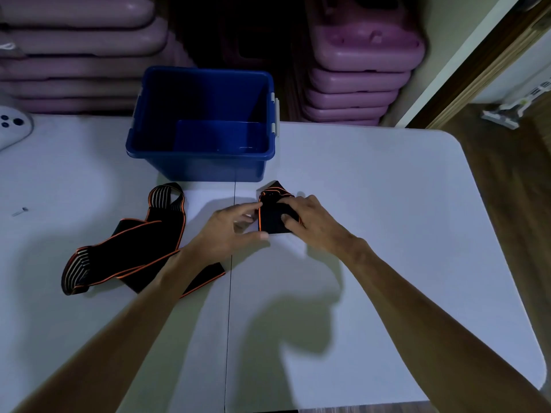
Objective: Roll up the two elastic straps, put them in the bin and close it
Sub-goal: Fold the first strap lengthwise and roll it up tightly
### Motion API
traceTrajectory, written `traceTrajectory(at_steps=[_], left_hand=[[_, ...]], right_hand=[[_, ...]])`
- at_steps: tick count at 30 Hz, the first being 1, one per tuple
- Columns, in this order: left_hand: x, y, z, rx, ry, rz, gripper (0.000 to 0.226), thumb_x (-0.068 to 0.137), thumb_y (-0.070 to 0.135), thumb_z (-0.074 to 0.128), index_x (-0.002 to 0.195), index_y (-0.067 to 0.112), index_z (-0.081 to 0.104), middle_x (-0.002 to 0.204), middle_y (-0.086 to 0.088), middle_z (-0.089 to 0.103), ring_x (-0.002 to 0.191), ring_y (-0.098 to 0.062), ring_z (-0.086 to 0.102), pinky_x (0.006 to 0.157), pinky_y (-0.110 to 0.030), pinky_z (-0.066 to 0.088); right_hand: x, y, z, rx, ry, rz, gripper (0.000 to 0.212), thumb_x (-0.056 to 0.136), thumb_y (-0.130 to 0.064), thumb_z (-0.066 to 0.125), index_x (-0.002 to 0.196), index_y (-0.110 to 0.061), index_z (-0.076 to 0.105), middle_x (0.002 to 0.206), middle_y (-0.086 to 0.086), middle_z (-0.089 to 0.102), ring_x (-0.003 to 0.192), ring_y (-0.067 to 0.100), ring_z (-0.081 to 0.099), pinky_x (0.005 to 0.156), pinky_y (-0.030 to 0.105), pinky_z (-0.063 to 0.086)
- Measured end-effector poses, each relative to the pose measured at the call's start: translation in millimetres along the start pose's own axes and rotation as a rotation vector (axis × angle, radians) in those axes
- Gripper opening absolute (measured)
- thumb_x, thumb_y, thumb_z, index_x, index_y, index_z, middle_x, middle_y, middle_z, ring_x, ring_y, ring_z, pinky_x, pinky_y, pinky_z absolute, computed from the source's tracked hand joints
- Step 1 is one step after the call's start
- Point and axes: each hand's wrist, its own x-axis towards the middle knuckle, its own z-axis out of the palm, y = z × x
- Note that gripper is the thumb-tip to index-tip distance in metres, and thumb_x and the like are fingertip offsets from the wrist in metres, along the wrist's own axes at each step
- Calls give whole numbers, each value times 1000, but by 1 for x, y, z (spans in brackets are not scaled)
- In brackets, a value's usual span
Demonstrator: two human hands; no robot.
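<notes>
Both hands meet on the roll [275, 214], a black strap with orange edging wound up small, lying on the table [372, 189] just in front of the bin [202, 166]. Left hand [231, 231] curls its fingers against the roll's left edge, thumb at the near corner; right hand [310, 219] lies over the roll's right side with fingers bent down onto it, pinning it to the tabletop. A loose tail of the roll sticks out past the fingers toward the bin. Second strap [131, 248] lies unrolled and folded over itself to the left, partly under the left forearm, well apart from the roll. Blue bin stands open near the far table edge, no lid on it. Bare tabletop stretches to the right of the hands up to the rounded corner, and toward the near edge between the forearms
</notes>
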Motion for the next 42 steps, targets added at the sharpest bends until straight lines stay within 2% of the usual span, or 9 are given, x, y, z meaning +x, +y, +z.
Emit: traceTrajectory(at_steps=[3, 7, 13, 16, 23, 29, 33, 37, 42], left_hand=[[5, -2, 7, 128, 74, 41, 70, 69, 37, 83, 131, 23, 55, 117, -1, 63, 100, -10, 62, 81, -8, 47], [12, 3, 10, 317, 174, 98, 53, 78, 36, 74, 124, 15, 58, 109, -6, 62, 86, -15, 60, 82, -30, 51], [15, 12, 17, 386, 190, 100, 47, 86, 28, 68, 127, 11, 55, 112, -10, 61, 90, -20, 61, 83, -30, 47], [14, 12, 19, 370, 225, 85, 43, 85, 28, 68, 124, 12, 57, 107, -10, 62, 86, -17, 58, 80, -31, 47], [15, 17, 20, 228, 246, -10, 33, 88, 26, 64, 119, 14, 62, 107, -7, 66, 91, -18, 63, 85, -33, 52], [31, 26, 13, 221, 257, -119, 29, 94, 32, 55, 110, 10, 65, 106, -7, 67, 95, -19, 64, 80, -26, 45], [38, 32, 11, -71, 220, -203, 42, 94, 22, 57, 133, 13, 44, 121, 2, 56, 108, -16, 57, 93, -36, 49], [32, 27, 9, -45, 103, -143, 45, 89, 10, 62, 132, 17, 50, 128, -3, 56, 111, -18, 58, 97, -33, 48], [14, 17, 3, 57, 297, 22, 48, 83, -2, 64, 128, 15, 56, 110, -1, 54, 87, -18, 59, 82, -29, 50]], right_hand=[[3, 1, 4, 150, -5, 61, 36, 99, -28, 48, 135, -25, 43, 114, 6, 50, 111, 21, 39, 92, 35, 42], [3, 6, 13, 316, 96, 71, 26, 97, -30, 53, 121, -26, 43, 104, -1, 51, 103, 22, 49, 80, 34, 46], [-5, 5, 23, 378, 340, 37, 26, 96, -24, 59, 121, -21, 52, 122, -1, 38, 102, -6, 50, 88, 12, 45], [-11, 2, 29, 371, 416, 28, 22, 97, -26, 59, 117, -19, 59, 125, 0, 41, 101, 6, 58, 86, 16, 48], [-20, 20, 26, -127, 305, -98, 69, 84, -42, 71, 144, -27, 40, 150, 6, 35, 117, 29, 49, 88, 42, 54], [-2, 23, 1, 13, 99, -84, 54, 96, -42, 55, 144, -19, 45, 152, 4, 38, 132, 27, 40, 110, 42, 39], [10, 16, -14, 115, 7, -84, 43, 94, -33, 61, 134, -19, 52, 131, 0, 56, 116, 22, 51, 100, 34, 43], [6, 12, -2, 296, 58, 17, 52, 77, -14, 71, 123, -24, 50, 124, -1, 55, 112, 19, 54, 95, 40, 49], [3, -18, 24, 462, 229, -41, 60, 78, 1, 68, 127, -24, 46, 128, -7, 51, 117, 8, 52, 97, 30, 50]])
